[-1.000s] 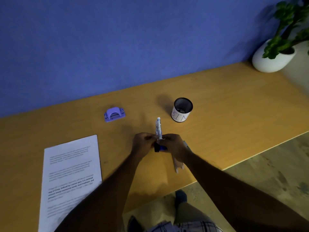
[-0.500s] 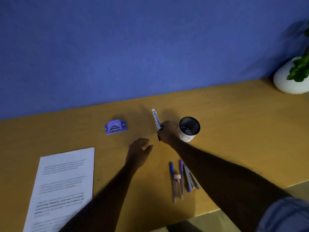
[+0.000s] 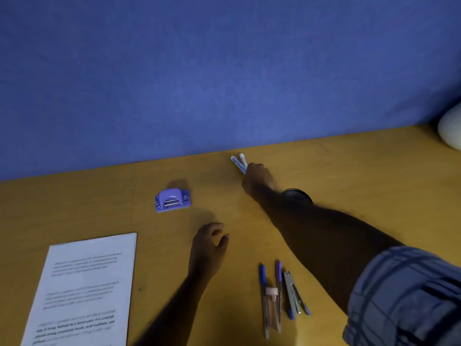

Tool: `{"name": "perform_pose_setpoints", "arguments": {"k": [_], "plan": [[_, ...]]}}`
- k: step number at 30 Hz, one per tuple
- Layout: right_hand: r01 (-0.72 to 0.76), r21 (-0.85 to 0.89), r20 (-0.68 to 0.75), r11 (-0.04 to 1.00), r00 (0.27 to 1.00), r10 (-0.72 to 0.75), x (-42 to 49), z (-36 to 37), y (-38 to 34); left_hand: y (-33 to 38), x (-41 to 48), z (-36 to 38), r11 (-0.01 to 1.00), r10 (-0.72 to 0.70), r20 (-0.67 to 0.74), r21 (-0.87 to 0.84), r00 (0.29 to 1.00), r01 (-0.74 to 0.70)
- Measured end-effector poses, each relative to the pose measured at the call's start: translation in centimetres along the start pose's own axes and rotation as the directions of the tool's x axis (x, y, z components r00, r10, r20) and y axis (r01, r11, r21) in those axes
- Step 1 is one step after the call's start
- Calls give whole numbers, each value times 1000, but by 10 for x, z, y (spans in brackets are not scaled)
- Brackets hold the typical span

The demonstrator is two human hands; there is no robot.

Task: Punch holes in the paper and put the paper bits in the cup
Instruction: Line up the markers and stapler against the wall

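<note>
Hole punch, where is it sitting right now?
Head view: the purple hole punch sits on the desk left of centre, beyond the paper, with the left hand nearest and not touching it.

wall (image 3: 224, 71): plain blue, fills the whole far side | desk (image 3: 361, 183): yellow-brown wood, runs left to right, far edge against the wall | far right: rounded white pot (image 3: 451, 131), cut off | light: dim, soft shadows
</note>
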State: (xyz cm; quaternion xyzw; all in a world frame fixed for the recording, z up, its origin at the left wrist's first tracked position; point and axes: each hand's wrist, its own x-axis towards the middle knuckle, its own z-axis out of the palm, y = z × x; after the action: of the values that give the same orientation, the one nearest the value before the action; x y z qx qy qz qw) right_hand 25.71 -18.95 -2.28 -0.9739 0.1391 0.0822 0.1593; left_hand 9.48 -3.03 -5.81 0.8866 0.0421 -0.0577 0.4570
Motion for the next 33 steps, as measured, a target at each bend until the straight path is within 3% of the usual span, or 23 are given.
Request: {"name": "perform_pose_setpoints", "arguments": {"k": [8,17,23,28,33], "plan": [[48,-38,-22,998,999,-49,6,13,5,0,-4,2,1000,-7,-7,-15,1000,7],[-37,54,9,998,999,37,25,16,3,-5,-8,0,1000,-22,-21,-21,1000,21],[-49,-29,32,998,998,49,25,11,6,-6,-12,-4,1000,-26,-9,-5,1000,26],[64,-120,-157,991,984,-82,5,-3,10,-3,-16,-8,1000,-11,13,14,1000,11],[257,5,-299,967,923,-243,-32,-34,11,1,-22,-11,998,-29,92,59,995,23]]}}
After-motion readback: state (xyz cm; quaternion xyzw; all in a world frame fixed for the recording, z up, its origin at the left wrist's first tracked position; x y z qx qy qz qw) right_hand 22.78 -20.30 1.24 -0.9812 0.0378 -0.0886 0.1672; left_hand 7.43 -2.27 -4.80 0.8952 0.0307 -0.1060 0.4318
